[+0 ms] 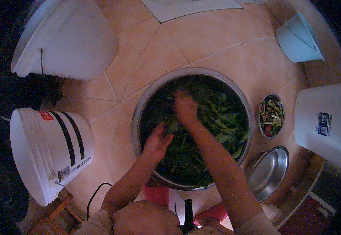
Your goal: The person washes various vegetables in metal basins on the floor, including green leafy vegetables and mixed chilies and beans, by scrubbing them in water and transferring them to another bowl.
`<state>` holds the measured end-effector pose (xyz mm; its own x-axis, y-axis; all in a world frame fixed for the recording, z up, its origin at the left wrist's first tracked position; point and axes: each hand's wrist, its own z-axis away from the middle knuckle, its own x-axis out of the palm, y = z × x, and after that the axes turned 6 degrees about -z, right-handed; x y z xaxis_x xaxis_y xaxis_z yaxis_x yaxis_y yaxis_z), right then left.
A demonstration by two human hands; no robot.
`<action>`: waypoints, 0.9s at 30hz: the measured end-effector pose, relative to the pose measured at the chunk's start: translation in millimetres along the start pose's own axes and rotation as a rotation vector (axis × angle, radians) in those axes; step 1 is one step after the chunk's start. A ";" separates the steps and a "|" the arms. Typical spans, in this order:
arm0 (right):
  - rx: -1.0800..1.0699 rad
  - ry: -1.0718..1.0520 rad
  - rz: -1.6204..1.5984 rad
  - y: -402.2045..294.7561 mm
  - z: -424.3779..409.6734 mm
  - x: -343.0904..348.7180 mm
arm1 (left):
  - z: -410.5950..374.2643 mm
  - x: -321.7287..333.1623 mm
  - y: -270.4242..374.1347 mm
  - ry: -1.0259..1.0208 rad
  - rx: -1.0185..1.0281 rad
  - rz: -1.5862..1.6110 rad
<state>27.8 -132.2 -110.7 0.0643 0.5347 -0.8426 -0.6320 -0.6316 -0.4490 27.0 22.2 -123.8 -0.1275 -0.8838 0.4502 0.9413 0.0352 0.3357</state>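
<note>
A wide round metal basin point(139, 117) on the floor in front of me holds a heap of leafy greens point(224, 119) with long stems. My right hand point(186, 108) reaches over the middle of the basin, its fingers down among the dark leaves and blurred. Whether it grips any of them is hidden. Nearer the basin's left side, my left hand point(158, 144) has its thumb and fingers apart, close against the greens. Dim light makes the left part of the basin hard to read.
At left stand a striped white bucket point(49, 149) and a large white tub point(79, 38). To the right are a small bowl of vegetable scraps point(272, 116), a steel bowl point(270, 173), a white bin point(320, 117) and a light-blue pail point(299, 41). A black cord point(92, 196) lies lower left.
</note>
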 end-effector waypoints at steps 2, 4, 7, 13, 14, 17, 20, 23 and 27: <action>0.102 0.186 -0.041 13.1 -5.4 9.8 | 0.5 -4.4 -2.0 -0.004 -0.003 -0.003; -0.009 0.320 -0.132 9.4 16.1 35.3 | 7.1 5.9 7.8 0.004 -0.089 0.032; -0.150 0.322 -0.396 -33.7 73.4 40.4 | 7.9 3.3 10.4 -0.098 -0.138 0.218; 0.003 0.130 -0.324 -46.3 76.2 43.1 | -17.4 -36.2 -11.9 -0.381 -0.053 0.370; 0.045 0.114 -0.297 -41.1 61.5 41.4 | -19.4 -33.8 -8.6 -0.292 -0.095 0.294; 0.012 0.028 -0.036 -10.2 14.7 46.3 | -17.3 -21.7 -3.5 -0.045 -0.142 0.127; 0.023 0.220 0.045 12.0 -0.9 31.9 | 6.1 -0.1 3.9 0.029 -0.051 0.061; 0.147 0.307 -0.084 4.5 9.7 31.6 | 20.4 6.9 4.9 -0.013 -0.006 -0.043; -0.167 0.299 -0.305 -32.3 60.0 -25.6 | 53.8 9.2 7.0 -0.036 0.143 -0.243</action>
<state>0.2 -91.8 -56.7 0.4636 0.5404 -0.7022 -0.4179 -0.5655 -0.7111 15.6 39.4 -72.8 -0.3577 -0.8572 0.3706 0.8282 -0.1078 0.5499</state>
